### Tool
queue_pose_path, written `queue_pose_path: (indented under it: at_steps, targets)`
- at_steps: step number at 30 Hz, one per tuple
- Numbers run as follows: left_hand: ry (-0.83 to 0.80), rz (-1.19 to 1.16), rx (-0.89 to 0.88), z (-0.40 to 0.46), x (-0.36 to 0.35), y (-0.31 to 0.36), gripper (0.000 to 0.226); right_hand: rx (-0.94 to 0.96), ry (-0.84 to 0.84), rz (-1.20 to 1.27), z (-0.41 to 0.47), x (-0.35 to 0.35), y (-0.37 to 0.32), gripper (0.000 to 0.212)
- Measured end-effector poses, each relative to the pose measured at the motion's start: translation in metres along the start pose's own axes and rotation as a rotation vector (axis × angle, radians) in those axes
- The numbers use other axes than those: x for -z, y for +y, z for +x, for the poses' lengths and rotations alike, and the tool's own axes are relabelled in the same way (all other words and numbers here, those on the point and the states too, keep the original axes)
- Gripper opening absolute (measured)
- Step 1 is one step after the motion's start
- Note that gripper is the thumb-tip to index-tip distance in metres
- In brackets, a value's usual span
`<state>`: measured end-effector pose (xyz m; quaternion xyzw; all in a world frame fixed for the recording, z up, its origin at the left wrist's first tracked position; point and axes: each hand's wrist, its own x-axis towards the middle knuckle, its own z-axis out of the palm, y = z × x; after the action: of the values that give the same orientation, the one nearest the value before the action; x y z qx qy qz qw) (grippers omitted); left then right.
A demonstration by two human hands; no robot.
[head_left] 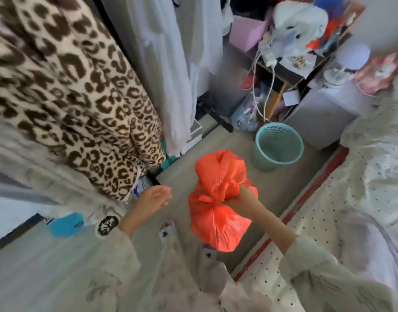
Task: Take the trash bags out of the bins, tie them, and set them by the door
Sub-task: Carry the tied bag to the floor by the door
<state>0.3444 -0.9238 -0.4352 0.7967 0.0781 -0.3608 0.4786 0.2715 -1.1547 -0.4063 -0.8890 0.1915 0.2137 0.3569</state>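
Note:
An orange trash bag (218,199), knotted at its neck, hangs above the floor in the middle of the view. My right hand (243,198) grips the bag at the knot and holds it up. My left hand (154,198) hovers to the left of the bag with relaxed fingers, holding nothing and apart from the bag. A teal bin (276,147) stands on the floor beyond the bag, with no bag visible inside it.
A leopard-print garment (69,86) and white clothes (171,64) hang at the left. A bed with a dotted sheet (351,199) runs along the right. A cluttered shelf (290,64) with cables stands behind the bin. Blue item (65,224) lies at the left.

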Motion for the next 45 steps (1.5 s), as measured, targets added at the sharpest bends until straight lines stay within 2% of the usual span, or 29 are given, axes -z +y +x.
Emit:
queue_pose_path:
  at_steps: [4, 7, 11, 15, 18, 26, 28, 30, 36, 45]
  targets:
    - [0.186, -0.132, 0.013, -0.053, 0.03, -0.033, 0.024, 0.096, -0.108, -0.112, -0.02, -0.025, -0.046, 0.041]
    - [0.324, -0.221, 0.032, -0.1, 0.053, -0.07, 0.018, 0.204, -0.198, -0.198, -0.037, -0.061, -0.083, 0.031]
    - [0.475, -0.371, 0.083, -0.174, 0.085, -0.131, 0.02, 0.31, -0.267, -0.165, -0.068, -0.125, -0.138, 0.021]
    - [0.619, -0.462, 0.113, -0.255, 0.131, -0.205, 0.023, 0.45, -0.357, -0.172, -0.104, -0.202, -0.197, 0.034]
    - [0.736, -0.503, 0.124, -0.317, 0.165, -0.265, 0.021, 0.448, -0.448, -0.214, -0.151, -0.257, -0.253, 0.04]
    - [0.988, -0.612, 0.179, -0.434, 0.234, -0.395, 0.018, 0.683, -0.576, -0.19, -0.242, -0.413, -0.379, 0.036]
    - [1.032, -0.661, 0.205, -0.452, 0.252, -0.417, 0.02, 0.627, -0.648, -0.139, -0.256, -0.447, -0.412, 0.037]
    - [1.08, -0.714, 0.236, -0.467, 0.272, -0.438, 0.021, 0.567, -0.752, -0.105, -0.267, -0.483, -0.447, 0.022]
    - [1.196, -0.803, 0.314, -0.505, 0.353, -0.514, 0.022, 0.603, -1.011, -0.193, -0.308, -0.607, -0.551, 0.019]
    - [1.378, -0.91, 0.442, -0.561, 0.514, -0.626, 0.023, 0.656, -1.157, -0.44, -0.35, -0.798, -0.701, 0.01]
